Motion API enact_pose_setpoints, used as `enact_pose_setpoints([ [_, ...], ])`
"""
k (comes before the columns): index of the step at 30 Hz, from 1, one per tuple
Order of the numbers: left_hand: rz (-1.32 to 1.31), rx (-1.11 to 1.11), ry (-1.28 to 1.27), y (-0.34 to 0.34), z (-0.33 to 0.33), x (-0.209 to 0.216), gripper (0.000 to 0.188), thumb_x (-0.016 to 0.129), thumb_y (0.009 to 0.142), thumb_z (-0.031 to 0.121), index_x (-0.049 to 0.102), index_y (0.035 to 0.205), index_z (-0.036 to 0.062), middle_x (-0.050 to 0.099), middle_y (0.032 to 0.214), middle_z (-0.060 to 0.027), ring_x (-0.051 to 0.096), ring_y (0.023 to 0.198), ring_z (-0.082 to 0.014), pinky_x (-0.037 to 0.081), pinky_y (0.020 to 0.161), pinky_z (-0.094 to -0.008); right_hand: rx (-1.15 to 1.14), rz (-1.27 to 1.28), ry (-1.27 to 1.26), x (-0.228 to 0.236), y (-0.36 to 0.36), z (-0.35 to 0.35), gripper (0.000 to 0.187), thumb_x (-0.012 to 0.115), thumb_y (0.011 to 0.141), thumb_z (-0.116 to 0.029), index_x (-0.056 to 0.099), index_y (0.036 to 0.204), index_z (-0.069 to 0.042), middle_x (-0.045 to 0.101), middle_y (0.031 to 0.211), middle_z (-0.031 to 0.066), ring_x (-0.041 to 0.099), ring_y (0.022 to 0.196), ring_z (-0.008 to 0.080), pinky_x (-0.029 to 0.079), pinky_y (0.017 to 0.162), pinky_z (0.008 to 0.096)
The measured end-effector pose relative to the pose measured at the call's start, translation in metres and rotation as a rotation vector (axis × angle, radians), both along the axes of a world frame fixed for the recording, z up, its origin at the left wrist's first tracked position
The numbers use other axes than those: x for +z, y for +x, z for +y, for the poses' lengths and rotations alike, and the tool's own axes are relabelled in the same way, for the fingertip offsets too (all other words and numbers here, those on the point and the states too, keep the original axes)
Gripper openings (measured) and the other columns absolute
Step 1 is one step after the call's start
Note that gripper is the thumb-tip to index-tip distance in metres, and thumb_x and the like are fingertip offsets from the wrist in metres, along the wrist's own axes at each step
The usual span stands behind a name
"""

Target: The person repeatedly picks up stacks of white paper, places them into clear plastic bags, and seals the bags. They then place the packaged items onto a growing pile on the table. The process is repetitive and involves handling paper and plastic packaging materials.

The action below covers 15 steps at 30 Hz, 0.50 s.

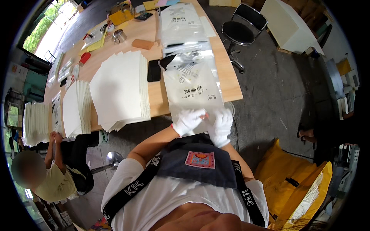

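A clear printed plastic bag (192,82) with white sheets inside lies at the table's near right edge, its near end hanging toward me. White gloves cover both my hands. My left hand (188,121) is closed, fingers pinched at the near end of this bag. Close beside it, my right hand (221,128) is closed too, fingers pressed together on the bag's right near corner. A small reddish spot shows between the hands; I cannot make out what it is. More printed plastic bags (181,27) lie stacked beyond. A black phone (154,71) sits left of the bag.
Large fanned stacks of white paper (119,88) cover the table's near left. A metal cup (119,36), brown block (142,44) and yellow box (121,15) stand farther back. A co-worker (61,169) sits left. A swivel chair (243,29) and yellow sack (281,181) are right.
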<state>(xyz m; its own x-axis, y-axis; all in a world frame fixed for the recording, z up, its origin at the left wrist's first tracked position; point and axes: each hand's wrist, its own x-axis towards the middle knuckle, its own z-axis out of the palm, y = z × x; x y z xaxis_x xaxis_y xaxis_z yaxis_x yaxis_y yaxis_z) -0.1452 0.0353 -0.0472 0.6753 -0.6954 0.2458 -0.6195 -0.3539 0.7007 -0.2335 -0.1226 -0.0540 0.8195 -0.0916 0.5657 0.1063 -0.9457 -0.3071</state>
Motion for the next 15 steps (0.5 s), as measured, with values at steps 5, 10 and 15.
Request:
enact_pose_setpoints([
  [5, -0.474, -0.003, -0.153, -0.030, 0.034, -0.050, 0.016, 0.063, 0.082, 0.020, 0.065, 0.096, 0.0127, 0.062, 0.081, -0.0060, 0.063, 0.070, -0.0221, 0.051, 0.063, -0.0349, -0.249, 0.819, -0.064, -0.036, 0.015, -0.045, 0.036, 0.060, 0.086, -0.038, 0.055, 0.102, -0.007, 0.067, 0.078, 0.0149, 0.066, 0.064, 0.0310, 0.051, 0.061, 0.0441],
  [10, -0.194, 0.622, -0.073, -0.022, 0.103, -0.107, 0.012, 0.064, 0.086, 0.011, 0.055, 0.090, 0.0053, 0.054, 0.087, -0.0095, 0.057, 0.074, -0.0212, 0.048, 0.068, -0.0298, -0.128, 0.714, -0.318, -0.018, 0.001, -0.027, 0.029, 0.056, 0.089, -0.035, 0.056, 0.092, -0.006, 0.064, 0.064, 0.0119, 0.063, 0.053, 0.0324, 0.049, 0.051, 0.0464],
  [15, 0.653, 0.683, -0.404, -0.088, 0.124, -0.077, 0.016, 0.066, 0.088, 0.006, 0.051, 0.083, 0.0052, 0.047, 0.072, 0.0008, 0.047, 0.069, -0.0084, 0.042, 0.064, -0.0258, 0.205, 0.858, -0.096, 0.012, -0.059, -0.025, 0.025, 0.055, 0.086, -0.031, 0.061, 0.081, -0.008, 0.065, 0.069, 0.0150, 0.065, 0.057, 0.0308, 0.048, 0.051, 0.0481],
])
